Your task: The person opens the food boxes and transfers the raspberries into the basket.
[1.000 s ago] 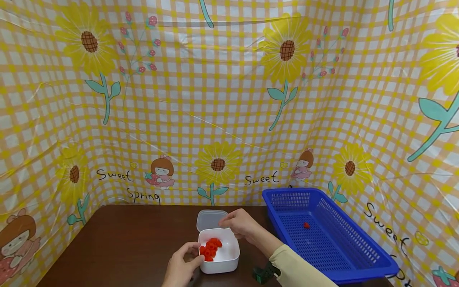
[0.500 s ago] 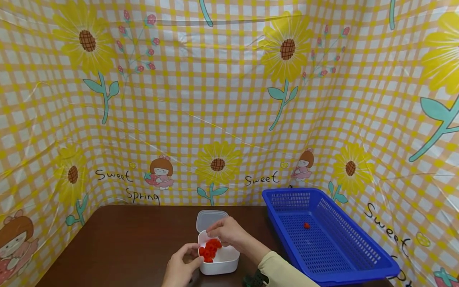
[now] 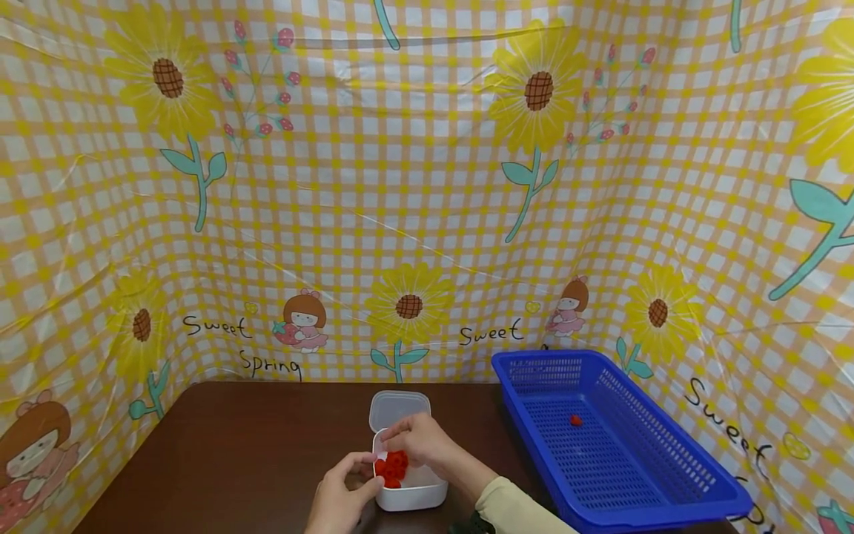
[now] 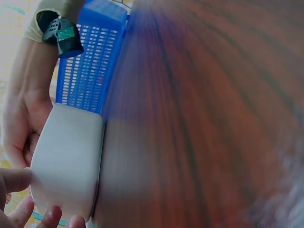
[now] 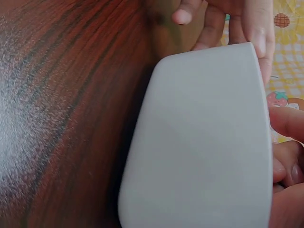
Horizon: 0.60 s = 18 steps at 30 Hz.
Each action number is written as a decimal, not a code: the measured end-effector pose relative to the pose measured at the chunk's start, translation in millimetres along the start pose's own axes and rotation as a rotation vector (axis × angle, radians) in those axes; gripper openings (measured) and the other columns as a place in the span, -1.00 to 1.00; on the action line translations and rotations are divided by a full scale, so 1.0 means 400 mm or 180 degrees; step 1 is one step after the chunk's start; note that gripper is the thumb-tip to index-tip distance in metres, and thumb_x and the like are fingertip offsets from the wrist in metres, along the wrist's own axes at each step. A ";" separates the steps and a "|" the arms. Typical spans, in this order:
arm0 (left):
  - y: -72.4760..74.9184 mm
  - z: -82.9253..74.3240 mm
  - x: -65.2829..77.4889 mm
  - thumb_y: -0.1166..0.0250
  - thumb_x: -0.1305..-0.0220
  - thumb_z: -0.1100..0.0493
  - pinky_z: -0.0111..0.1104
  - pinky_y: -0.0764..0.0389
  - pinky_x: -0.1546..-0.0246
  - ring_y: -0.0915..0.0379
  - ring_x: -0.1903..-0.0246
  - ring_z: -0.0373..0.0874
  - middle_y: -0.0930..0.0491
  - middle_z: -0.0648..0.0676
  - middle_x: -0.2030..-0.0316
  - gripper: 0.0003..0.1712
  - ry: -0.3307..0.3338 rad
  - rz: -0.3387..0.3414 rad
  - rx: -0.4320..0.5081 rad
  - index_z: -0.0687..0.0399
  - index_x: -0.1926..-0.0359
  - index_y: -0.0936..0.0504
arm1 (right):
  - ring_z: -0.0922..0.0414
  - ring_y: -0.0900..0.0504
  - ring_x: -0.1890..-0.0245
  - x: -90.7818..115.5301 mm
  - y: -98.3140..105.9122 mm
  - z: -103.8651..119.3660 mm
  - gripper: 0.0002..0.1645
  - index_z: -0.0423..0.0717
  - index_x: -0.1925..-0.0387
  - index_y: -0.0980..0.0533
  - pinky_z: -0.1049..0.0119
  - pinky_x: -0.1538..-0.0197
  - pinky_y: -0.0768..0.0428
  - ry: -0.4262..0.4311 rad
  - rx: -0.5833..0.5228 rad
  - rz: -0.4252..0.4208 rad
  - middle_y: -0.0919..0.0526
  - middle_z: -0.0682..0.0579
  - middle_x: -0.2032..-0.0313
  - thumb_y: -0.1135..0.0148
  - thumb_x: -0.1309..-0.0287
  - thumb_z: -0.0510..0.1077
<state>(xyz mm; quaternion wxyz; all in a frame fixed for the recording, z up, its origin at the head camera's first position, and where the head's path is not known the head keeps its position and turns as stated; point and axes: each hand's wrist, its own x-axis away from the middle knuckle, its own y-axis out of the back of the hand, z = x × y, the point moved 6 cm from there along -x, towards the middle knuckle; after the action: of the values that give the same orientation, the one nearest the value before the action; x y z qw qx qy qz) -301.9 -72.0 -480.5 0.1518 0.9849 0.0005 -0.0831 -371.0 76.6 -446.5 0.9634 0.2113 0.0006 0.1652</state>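
A small white plastic box (image 3: 414, 498) stands on the table with several small red raspberry-like pieces (image 3: 392, 469) gathered at its left side. My left hand (image 3: 342, 493) holds the box's left wall, its thumb at the near left corner and its other fingers farther back. Over the box's opening my right hand (image 3: 422, 440) reaches in from the right, fingers bent down beside the red pieces. The right wrist view shows those fingers (image 5: 285, 164) curled behind the box's rim; I cannot tell whether they pinch a piece.
A clear lid (image 3: 399, 410) lies just behind the box. At the right stands a blue perforated basket (image 3: 617, 452) with one red piece (image 3: 576, 420) in it. A yellow checked cloth (image 3: 427, 185) surrounds the dark wooden table (image 3: 253, 452).
My right hand has moved left and down, from the far right rim into the box, near the red pieces. My left hand keeps its place on the box.
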 end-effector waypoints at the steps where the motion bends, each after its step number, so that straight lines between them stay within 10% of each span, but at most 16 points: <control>1: 0.000 -0.001 0.000 -0.46 -0.17 0.15 -0.39 -0.50 0.34 -0.59 0.29 -0.13 -0.68 0.11 0.21 -0.59 0.0001 -0.0002 -0.0002 0.14 -0.04 -0.64 | 0.15 -0.67 0.45 -0.001 -0.002 -0.003 -0.81 -0.21 0.20 -0.73 0.19 0.37 -0.69 -0.0002 -0.0019 -0.0005 -0.74 -0.09 0.35 -0.35 -0.16 -0.23; 18: 0.001 0.000 0.000 -0.47 -0.17 0.12 -0.35 -0.52 0.31 -0.58 0.31 -0.16 -0.67 0.05 0.23 -0.60 0.0006 -0.0032 -0.0033 0.10 -0.02 -0.65 | 0.18 -0.65 0.49 0.000 -0.005 -0.021 -0.82 -0.24 0.24 -0.73 0.30 0.44 -0.65 0.0032 -0.0099 -0.0200 -0.74 -0.02 0.36 -0.35 -0.18 -0.21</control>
<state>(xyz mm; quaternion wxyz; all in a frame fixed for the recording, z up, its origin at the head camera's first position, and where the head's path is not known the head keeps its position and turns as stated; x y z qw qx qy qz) -301.9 -72.4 -480.4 0.1565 0.9842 0.0059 -0.0829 -371.0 78.4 -455.0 0.9712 0.1953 0.0095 0.1359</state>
